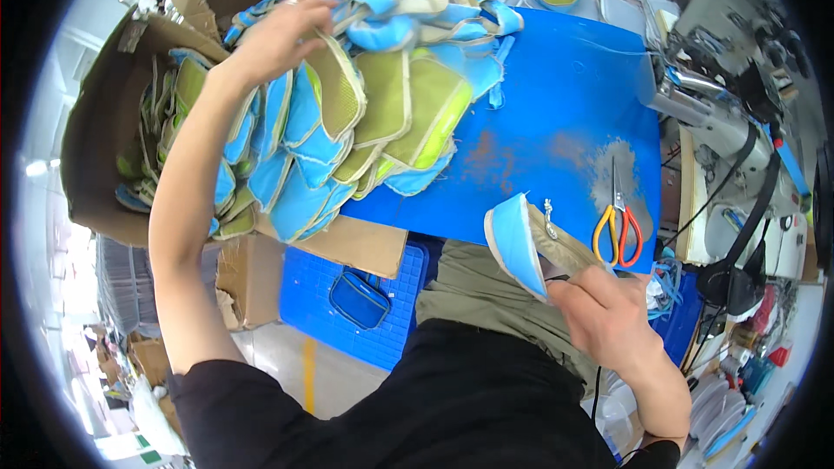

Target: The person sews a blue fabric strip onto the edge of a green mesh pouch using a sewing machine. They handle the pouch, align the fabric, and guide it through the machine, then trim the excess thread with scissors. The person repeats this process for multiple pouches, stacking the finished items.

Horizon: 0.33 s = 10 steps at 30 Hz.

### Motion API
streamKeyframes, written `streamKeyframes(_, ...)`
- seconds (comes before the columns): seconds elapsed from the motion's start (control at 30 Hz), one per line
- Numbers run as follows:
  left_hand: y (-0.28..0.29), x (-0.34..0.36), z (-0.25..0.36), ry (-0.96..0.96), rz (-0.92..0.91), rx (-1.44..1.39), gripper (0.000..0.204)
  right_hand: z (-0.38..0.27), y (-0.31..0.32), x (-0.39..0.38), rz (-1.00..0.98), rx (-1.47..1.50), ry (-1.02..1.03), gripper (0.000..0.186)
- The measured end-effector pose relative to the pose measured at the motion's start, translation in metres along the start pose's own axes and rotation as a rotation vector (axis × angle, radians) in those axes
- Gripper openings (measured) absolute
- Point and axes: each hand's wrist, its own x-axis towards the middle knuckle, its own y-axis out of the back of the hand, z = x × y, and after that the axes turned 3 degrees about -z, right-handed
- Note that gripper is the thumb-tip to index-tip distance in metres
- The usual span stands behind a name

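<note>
My right hand [604, 313] is closed on one end of a zippered fabric strip [518, 243], light blue with beige edging, and a metal zipper pull hangs near its middle. The strip curves up over the table's front edge. At the upper left, my left hand [287, 35] reaches over the heaped fabric; its fingers are bent at the top edge of an olive-green fabric panel [339, 91], partly hiding the grip. More olive and blue panels [382, 104] overlap below and beside it. A pile of blue and beige strips [382, 0] lies behind.
Scissors [618, 234] with orange and red handles lie on the blue tabletop [556, 69] near my right hand. A sewing machine [704, 104] stands at the right. An open cardboard box [95, 148] of panels is at the left. Below, a small blue pouch [359, 299] rests on a blue crate.
</note>
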Motion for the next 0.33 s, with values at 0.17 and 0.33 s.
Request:
streamKeyframes(0.17,0.079,0.021,0.125,0.009,0.238,-0.160,0.019,-0.005,0.010,0.011,0.027,0.112,0.051,0.026)
streamKeyframes(0.33,0.071,0.037,0.213,0.092,0.125,-0.681,0.019,0.013,0.007,0.035,0.337,0.085,0.141,0.028)
